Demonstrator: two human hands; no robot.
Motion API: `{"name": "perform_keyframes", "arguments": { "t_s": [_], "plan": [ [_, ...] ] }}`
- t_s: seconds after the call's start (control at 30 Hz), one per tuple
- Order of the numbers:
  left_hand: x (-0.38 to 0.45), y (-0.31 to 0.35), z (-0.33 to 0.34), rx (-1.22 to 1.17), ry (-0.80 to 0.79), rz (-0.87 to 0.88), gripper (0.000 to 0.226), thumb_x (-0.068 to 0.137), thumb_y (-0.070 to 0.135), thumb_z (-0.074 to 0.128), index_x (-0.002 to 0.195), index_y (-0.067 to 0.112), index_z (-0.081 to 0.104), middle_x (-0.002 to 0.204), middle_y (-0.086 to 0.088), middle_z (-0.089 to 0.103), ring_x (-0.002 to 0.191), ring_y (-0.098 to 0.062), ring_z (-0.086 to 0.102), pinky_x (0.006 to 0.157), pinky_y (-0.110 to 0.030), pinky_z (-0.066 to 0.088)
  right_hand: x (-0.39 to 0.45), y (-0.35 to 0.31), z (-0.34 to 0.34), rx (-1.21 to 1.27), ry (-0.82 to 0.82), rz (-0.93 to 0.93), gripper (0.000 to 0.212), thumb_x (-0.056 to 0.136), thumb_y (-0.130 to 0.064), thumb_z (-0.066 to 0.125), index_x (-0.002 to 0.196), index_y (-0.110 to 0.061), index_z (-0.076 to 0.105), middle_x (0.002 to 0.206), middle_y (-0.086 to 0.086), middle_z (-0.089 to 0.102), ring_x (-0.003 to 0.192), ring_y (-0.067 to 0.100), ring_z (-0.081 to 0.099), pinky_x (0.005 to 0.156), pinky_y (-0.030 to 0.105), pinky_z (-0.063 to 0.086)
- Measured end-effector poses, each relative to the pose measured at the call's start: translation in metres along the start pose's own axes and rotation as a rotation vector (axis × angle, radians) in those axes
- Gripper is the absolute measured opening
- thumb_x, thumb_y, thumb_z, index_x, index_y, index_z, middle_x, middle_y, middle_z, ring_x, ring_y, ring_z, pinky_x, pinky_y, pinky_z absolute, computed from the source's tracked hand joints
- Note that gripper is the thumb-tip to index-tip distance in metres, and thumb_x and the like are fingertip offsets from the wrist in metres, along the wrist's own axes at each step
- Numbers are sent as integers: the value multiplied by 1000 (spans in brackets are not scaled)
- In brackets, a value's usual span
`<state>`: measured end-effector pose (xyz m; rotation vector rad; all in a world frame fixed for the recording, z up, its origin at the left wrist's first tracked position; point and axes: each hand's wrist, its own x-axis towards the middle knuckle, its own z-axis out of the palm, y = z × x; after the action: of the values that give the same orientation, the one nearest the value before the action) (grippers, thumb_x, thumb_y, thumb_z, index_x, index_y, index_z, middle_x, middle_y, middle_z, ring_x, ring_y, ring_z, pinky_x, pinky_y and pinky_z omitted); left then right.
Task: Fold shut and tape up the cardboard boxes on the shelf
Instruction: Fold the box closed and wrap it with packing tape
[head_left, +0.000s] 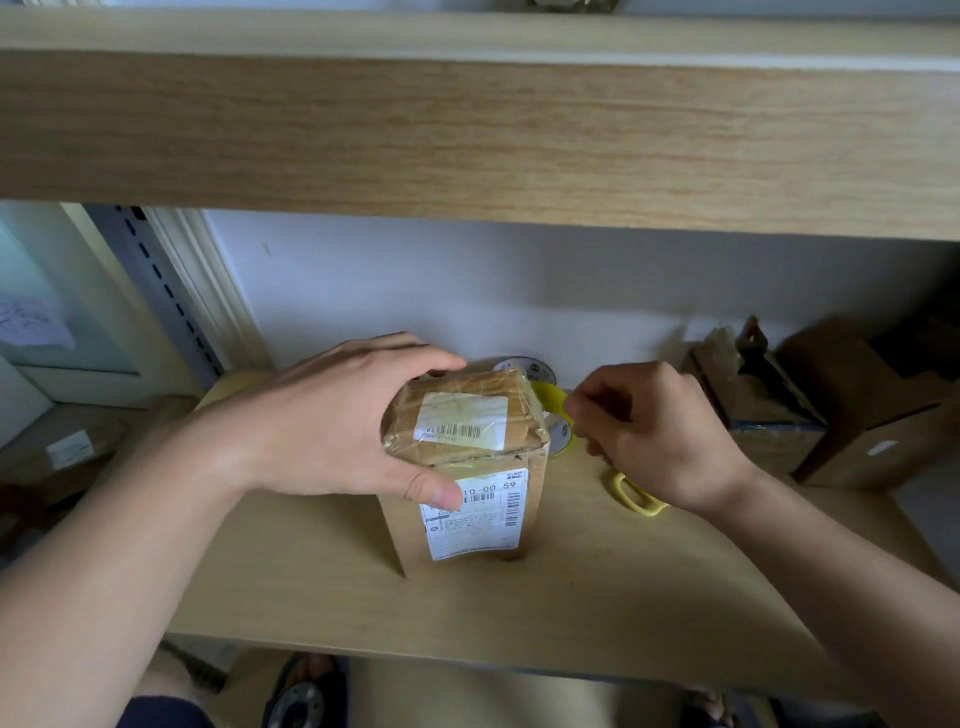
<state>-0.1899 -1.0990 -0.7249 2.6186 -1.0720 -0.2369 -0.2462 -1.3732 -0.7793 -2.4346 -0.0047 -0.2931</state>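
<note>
A small cardboard box (467, 483) stands upright in the middle of the wooden shelf (322, 597), its top flaps folded down under clear tape and white barcode labels. My left hand (337, 426) grips the box's top from the left, thumb on the front label, fingers over the far edge. My right hand (654, 431) is just right of the box, its fingertips pinching at a yellow tape roll (553, 410) that sits partly behind the box. Yellow-handled scissors (636, 496) lie on the shelf under my right wrist.
Two open, torn cardboard boxes (769, 405) (878, 405) stand at the right against the white wall. Another tape roll (524, 366) peeks out behind the small box. An upper shelf board (467, 130) hangs close overhead. A labelled parcel (67, 452) lies lower left.
</note>
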Motion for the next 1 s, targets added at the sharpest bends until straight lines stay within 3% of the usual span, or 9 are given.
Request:
{"name": "perform_keyframes", "arguments": {
  "t_s": [0.17, 0.3, 0.37, 0.43, 0.57, 0.63, 0.73, 0.83, 1.0],
  "plan": [
    [-9, -8, 3, -65, 18, -91, 95, 53, 91, 71, 135, 48, 46, 122, 34, 55, 113, 9, 54, 99, -29, 49, 5, -17, 8, 611, -130, 119, 32, 108, -35, 47, 109, -16, 73, 103, 4, 76, 95, 21, 73, 77, 41, 57],
    [-9, -9, 8, -187, 102, -108, 84, 58, 74, 84, 129, 44, 54, 114, 28, 66, 105, 6, 62, 90, -28, 53, 6, -21, 19, 710, -251, 68, 46, 95, -56, 52, 125, -25, 67, 121, -4, 74, 115, 13, 68, 96, 31, 54],
    [-6, -10, 14, -261, 137, -110, 78, 60, 67, 88, 126, 41, 57, 112, 23, 70, 103, 2, 66, 89, -33, 55, 6, -24, 22, 721, -274, 61, 50, 88, -53, 59, 128, -25, 64, 122, -4, 73, 113, 9, 68, 91, 22, 54],
    [-4, -11, 25, -427, 134, -97, 78, 62, 61, 90, 128, 38, 57, 115, 18, 71, 107, -4, 68, 94, -39, 55, 5, -24, 27, 713, -256, 58, 54, 84, -49, 66, 130, -22, 61, 120, -1, 73, 111, 10, 70, 89, 23, 55],
    [-2, 3, 51, -841, 202, -167, 91, 64, 66, 75, 145, 41, 43, 127, 23, 64, 118, 3, 63, 99, -23, 48, 3, -27, 41, 862, -219, 134, 62, 77, -41, 77, 131, -19, 56, 113, 0, 75, 99, 11, 74, 76, 18, 54],
    [1, 11, 58, -953, 288, -250, 88, 62, 74, 67, 142, 46, 46, 118, 30, 66, 113, 10, 62, 95, -20, 45, 2, -29, 45, 933, -218, 158, 58, 80, -37, 83, 126, -12, 58, 105, 0, 78, 94, 12, 75, 74, 17, 54],
    [8, 9, 62, -1055, 303, -324, 74, 60, 75, 68, 129, 50, 56, 117, 24, 67, 115, 5, 63, 100, -26, 45, 4, -30, 47, 1005, -225, 172, 40, 88, -31, 69, 118, -6, 58, 93, -5, 77, 87, 8, 74, 71, 16, 53],
    [13, 1, 61, -1167, 343, -345, 45, 67, 62, 71, 109, 48, 67, 101, 23, 73, 114, -6, 67, 98, -35, 47, 5, -27, 47, 1015, -260, 182, 39, 93, -35, 67, 117, -7, 56, 95, -5, 75, 90, 8, 72, 76, 19, 53],
    [5, 3, 68, -1251, 305, -238, 48, 79, 28, 70, 126, 27, 60, 99, 5, 68, 103, -18, 66, 96, -39, 46, 9, -16, 43, 1061, -316, 160, 52, 90, -37, 66, 124, 1, 52, 110, 14, 71, 105, 25, 70, 95, 37, 52]
  ]
}}
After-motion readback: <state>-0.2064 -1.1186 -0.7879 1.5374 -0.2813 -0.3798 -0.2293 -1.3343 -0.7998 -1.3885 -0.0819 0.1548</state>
